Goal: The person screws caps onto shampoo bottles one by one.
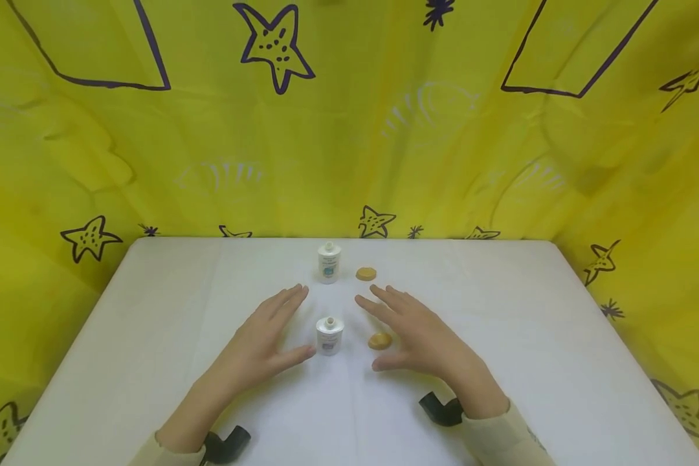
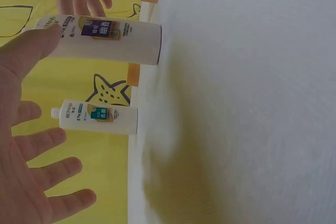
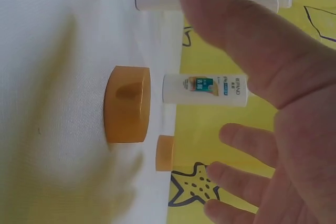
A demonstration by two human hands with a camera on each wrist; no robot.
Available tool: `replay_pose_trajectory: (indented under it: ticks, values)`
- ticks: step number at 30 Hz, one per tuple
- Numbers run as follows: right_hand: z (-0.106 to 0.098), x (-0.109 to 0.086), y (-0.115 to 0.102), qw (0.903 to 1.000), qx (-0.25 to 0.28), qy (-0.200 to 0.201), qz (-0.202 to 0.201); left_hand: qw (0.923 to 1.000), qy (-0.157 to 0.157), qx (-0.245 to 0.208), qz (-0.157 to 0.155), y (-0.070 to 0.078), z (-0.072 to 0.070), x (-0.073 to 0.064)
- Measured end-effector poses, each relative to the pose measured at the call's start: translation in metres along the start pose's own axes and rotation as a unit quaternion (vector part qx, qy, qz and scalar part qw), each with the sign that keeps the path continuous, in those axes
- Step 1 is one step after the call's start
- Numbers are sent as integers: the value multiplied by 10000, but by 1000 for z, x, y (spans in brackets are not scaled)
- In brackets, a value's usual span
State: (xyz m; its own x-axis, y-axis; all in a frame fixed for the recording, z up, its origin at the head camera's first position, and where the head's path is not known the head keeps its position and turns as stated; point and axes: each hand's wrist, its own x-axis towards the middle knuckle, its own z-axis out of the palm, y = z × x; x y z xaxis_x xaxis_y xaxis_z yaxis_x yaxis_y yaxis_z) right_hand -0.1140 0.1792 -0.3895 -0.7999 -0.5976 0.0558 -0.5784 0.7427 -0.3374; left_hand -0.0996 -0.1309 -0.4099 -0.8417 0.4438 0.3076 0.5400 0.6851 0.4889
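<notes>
Two white bottles without caps stand upright on a white table. The near bottle (image 1: pixel 329 336) has a purple label patch, and the far bottle (image 1: pixel 329 264) a teal one. To their right lie two orange caps, the near cap (image 1: pixel 380 341) and the far cap (image 1: pixel 366 274). My left hand (image 1: pixel 262 343) is spread to the left of the bottles, its thumb tip close beside the near one. On the other side my right hand (image 1: pixel 422 333) is spread with its thumb and fingers around the near cap's right side. Neither hand holds anything.
The white table (image 1: pixel 151 310) has its far edge against a yellow curtain (image 1: pixel 338 142) printed with dark stars. Black curved pieces (image 1: pixel 227 444) are worn at both wrists, below the light sleeves (image 1: pixel 507 437).
</notes>
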Motion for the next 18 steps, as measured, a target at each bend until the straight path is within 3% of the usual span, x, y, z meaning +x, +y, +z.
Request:
replay_pose_trajectory:
  ticks: [18]
  values:
    - [3, -2, -4, 9956, 343, -825, 270, 9992, -238, -251, -214, 8, 8, -3]
